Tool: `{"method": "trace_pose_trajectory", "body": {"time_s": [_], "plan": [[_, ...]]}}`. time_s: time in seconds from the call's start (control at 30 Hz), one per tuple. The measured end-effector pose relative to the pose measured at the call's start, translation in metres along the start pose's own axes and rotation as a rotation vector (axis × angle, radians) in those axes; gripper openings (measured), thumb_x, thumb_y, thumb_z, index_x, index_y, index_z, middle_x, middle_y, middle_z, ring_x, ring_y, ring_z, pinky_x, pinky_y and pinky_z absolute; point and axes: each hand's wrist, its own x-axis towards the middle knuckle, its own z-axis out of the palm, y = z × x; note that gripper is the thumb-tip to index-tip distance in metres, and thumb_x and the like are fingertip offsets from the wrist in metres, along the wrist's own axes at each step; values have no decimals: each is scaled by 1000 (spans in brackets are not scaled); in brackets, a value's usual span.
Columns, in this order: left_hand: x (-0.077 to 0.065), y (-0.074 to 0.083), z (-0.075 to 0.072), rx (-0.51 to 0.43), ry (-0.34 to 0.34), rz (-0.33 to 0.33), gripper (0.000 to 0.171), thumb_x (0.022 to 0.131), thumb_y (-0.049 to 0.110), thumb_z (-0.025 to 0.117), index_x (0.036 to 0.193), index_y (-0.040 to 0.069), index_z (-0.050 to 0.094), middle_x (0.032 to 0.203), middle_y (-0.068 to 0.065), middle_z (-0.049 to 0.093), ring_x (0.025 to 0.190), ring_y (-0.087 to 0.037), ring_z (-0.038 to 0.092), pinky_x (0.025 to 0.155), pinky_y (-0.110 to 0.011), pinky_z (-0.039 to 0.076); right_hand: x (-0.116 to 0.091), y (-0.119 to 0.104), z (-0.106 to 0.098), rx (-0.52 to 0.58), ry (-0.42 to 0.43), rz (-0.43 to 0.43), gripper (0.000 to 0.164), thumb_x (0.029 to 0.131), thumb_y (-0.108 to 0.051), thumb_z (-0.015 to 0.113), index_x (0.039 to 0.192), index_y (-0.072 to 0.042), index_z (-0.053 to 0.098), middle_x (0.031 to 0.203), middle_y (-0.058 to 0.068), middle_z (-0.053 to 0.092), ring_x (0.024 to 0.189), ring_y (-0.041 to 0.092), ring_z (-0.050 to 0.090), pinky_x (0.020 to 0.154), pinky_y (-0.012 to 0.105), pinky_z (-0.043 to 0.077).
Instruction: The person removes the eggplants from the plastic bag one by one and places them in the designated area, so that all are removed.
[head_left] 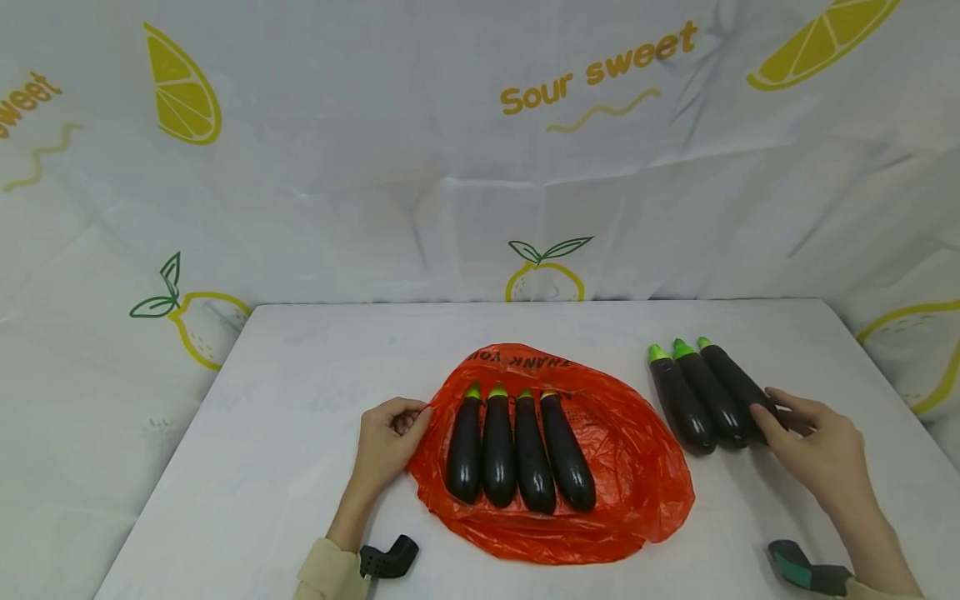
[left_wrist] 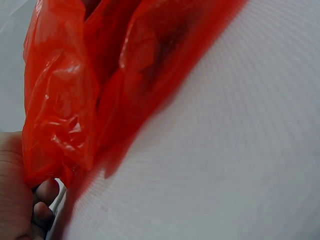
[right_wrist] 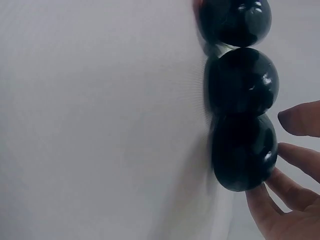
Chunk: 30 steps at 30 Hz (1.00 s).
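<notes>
- Head view: one white table (head_left: pixel 277 433), set before a pale cloth (head_left: pixel 337 167) printed with lemons and "Sour sweet".
- Red plastic bag (head_left: pixel 637 442), one, spread flat on the table; I read "THANK YOU" upside down near its far edge.
- Row of four eggplants (head_left: pixel 498 450), dark and glossy, lying on the bag; green stem ends point away from me, the rightmost slanting a little.
- Group of three eggplants (head_left: pixel 708 396), on the table just right of the bag, stem ends to the far left, lying side by side.
- Left hand (head_left: pixel 393 437): fingers curled, thumb and fingers pinching the bag's left edge; my left wrist view shows the red plastic gathered there.
- Right hand (head_left: pixel 817 446): fingers spread and loosely bent about the blunt end of the outermost eggplant (head_left: pixel 735 383); in the right wrist view I see the lower fingers touching it, the upper digit standing apart.
- Dark wrist fittings, two: one beside the left wrist (head_left: pixel 390 557), one beside the right (head_left: pixel 810 571).
</notes>
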Motion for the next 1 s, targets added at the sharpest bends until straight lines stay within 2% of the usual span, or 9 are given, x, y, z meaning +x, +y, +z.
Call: {"method": "trace_pose_trajectory", "body": {"time_s": [0.07, 0.23, 0.27, 0.37, 0.5, 0.6, 0.7, 0.8, 1.0], "plan": [[0, -1, 0, -1, 1, 4, 6, 89, 8, 77, 92, 14, 79, 72, 0, 67, 64, -4, 49, 58, -19, 45, -2, -2, -1, 0, 14, -10, 50, 97, -25, 66, 133, 10, 60, 126, 44, 57, 112, 63, 59, 61, 19, 48], [0, -1, 0, -5, 2, 7, 5, 90, 9, 77, 92, 13, 79, 73, 0, 67, 64, -4, 49, 58, -19, 45, -5, -9, -3, 8, 48, -35, 49, 96, -24, 69, 132, 9, 62, 128, 42, 58, 112, 61, 59, 73, 34, 58], [0, 0, 0, -5, 2, 7, 5, 90, 9, 77, 92, 13, 79, 73, 0, 67, 64, -4, 49, 58, -19, 45, -6, -10, -3, 13, 54, -39, 49, 95, -24, 70, 131, 8, 63, 128, 41, 59, 111, 60, 60, 70, 23, 56], [0, 0, 0, -1, 2, 9, 5, 90, 9, 77, 92, 12, 79, 73, 0, 67, 64, -3, 49, 58, -19, 45, -8, -15, -3, 50, 74, -62, 47, 94, -22, 72, 130, 7, 64, 127, 39, 61, 97, 13, 74, 69, 3, 47], [0, 1, 0, 3, 3, 10, 4, 90, 10, 77, 92, 12, 79, 73, 0, 68, 64, -3, 49, 58, -19, 46, -11, -22, -2, 100, 104, -113, 45, 93, -19, 74, 127, 7, 66, 123, 36, 65, 85, -33, 31, 70, -9, 29], [0, 1, 0, 0, 2, 9, 4, 90, 10, 77, 92, 12, 79, 74, 0, 68, 64, -3, 49, 58, -19, 46, -13, -27, -4, 116, 110, -143, 45, 93, -22, 75, 128, 6, 67, 123, 29, 68, 87, -31, 35, 72, -9, 30], [1, 1, 0, -5, 1, 11, 4, 90, 10, 76, 92, 11, 79, 74, 0, 68, 64, -3, 49, 58, -19, 46, -15, -33, -4, 173, 109, -171, 45, 91, -22, 77, 127, 5, 68, 119, -11, 71, 90, -27, 42, 75, -9, 34], [1, 0, 0, -4, 1, 8, 4, 90, 9, 76, 92, 12, 79, 74, 0, 68, 64, -3, 49, 58, -19, 46, -19, -41, -4, 240, 103, -194, 45, 90, -19, 78, 126, 5, 68, 108, -42, 51, 93, -23, 48, 79, -8, 37], [0, 1, 0, 2, 3, 5, 4, 90, 10, 77, 92, 12, 79, 73, 0, 68, 64, -3, 49, 58, -19, 45, -29, -60, 0, 279, 84, -219, 45, 89, -15, 80, 127, 5, 68, 108, -46, 45, 95, -24, 49, 81, -7, 37]]}}
